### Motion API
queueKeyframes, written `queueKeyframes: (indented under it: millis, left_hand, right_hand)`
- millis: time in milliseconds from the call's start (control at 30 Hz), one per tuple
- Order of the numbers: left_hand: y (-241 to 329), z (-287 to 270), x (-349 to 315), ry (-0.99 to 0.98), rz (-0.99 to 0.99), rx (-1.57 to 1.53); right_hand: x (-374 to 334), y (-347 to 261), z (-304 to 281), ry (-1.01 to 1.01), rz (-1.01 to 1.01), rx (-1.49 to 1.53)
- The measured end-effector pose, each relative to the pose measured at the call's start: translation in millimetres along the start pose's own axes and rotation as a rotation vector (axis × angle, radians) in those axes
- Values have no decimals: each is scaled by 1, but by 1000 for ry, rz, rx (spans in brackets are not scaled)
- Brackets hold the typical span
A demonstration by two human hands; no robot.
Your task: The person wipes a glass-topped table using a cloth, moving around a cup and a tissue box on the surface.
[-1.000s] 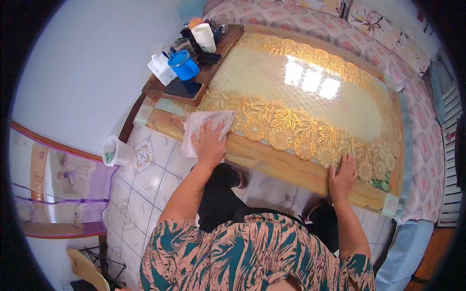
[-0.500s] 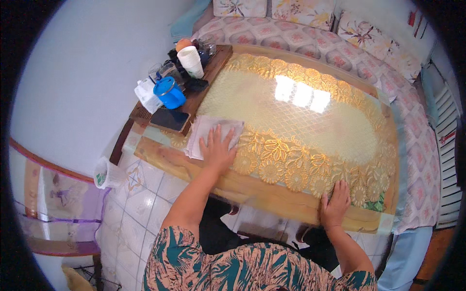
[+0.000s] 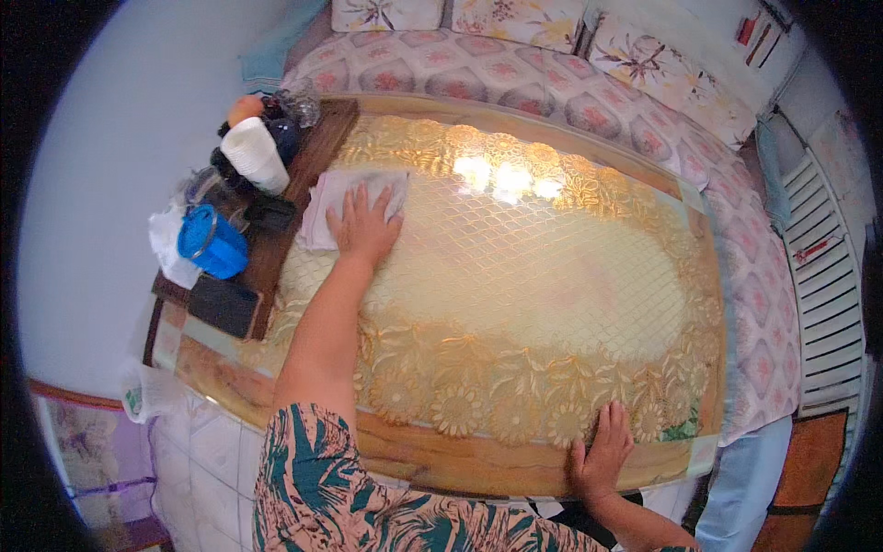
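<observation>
My left hand [image 3: 369, 226] lies flat with spread fingers on a folded pale pink cloth [image 3: 319, 213], pressing it to the table covering beside the dark wooden tray. The palm covers part of the cloth. At the near edge of the wooden table [image 3: 395, 446], my right hand [image 3: 602, 453] rests with its fingers stretched out and nothing in it. Beneath both hands spreads a clear cover over a gold floral tablecloth [image 3: 515, 267], which shines with reflected light at its far side.
The dark wooden tray [image 3: 317, 152] on the left carries a blue mug [image 3: 212, 241], stacked paper cups [image 3: 255, 155], a black phone [image 3: 223, 307] and an orange fruit [image 3: 246, 109]. A sofa with a pink patterned cover [image 3: 515, 78] and cushions [image 3: 515, 20] curves around the far and right sides.
My left hand and the cloth have moved away from the near edge to the far part of the table, along the tray. My right hand stays at the near edge. The view has shifted.
</observation>
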State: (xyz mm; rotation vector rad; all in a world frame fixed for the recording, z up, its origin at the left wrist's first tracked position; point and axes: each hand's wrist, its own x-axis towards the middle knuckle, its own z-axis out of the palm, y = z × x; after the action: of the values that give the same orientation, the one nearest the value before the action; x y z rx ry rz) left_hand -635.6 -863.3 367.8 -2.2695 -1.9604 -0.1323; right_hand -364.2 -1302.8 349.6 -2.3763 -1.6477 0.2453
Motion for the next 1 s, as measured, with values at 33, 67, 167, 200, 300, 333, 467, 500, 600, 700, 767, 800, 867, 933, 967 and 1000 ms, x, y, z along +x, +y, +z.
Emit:
queueKeyframes:
  millis: [33, 67, 167, 200, 300, 333, 467, 500, 600, 700, 767, 800, 867, 933, 967, 1000]
  left_hand:
    - [7, 3, 13, -14, 4, 5]
    - [15, 3, 24, -28, 10, 11]
    - [32, -3, 46, -65, -5, -5]
    - [33, -4, 52, -60, -33, -12]
    - [38, 11, 70, -34, -310, 40]
    - [39, 9, 72, -22, -367, 59]
    - [31, 3, 65, -83, -255, 88]
    - [28, 1, 59, -98, -187, 82]
    - [39, 12, 35, -138, 20, 52]
    - [113, 30, -11, -130, 308, -82]
    - [186, 14, -63, -190, 477, -174]
    - [211, 3, -96, -247, 586, -249]
    - [255, -15, -163, -256, 757, -290]
    - [259, -13, -191, -240, 799, -263]
    - [257, -15, -195, -267, 782, -271]
    - [255, -16, -198, -295, 764, -280]
  right_hand:
    - [1, 1, 0, -13, 8, -1]
    - [2, 1, -1, -17, 2, -9]
    - [2, 2, -2, -33, -8, -19]
    - [2, 2, -2, -37, -11, -15]
    - [2, 1, -5, -58, 8, 4]
    - [2, 0, -6, -65, 22, 18]
    - [2, -2, -5, -63, 37, 30]
    - [1, -1, -5, -52, 29, 18]
    - [1, -3, 0, -9, 3, 2]
    - [4, -9, -7, 15, 14, 15]
    - [3, -4, -3, 38, 13, 2]
    - [3, -4, -2, 63, -1, 7]
    - [2, -3, -2, 104, -15, 13]
    - [0, -4, 0, 121, -15, 29]
    - [-1, -3, 0, 129, -13, 31]
    - [-1, -2, 0, 157, -26, 20]
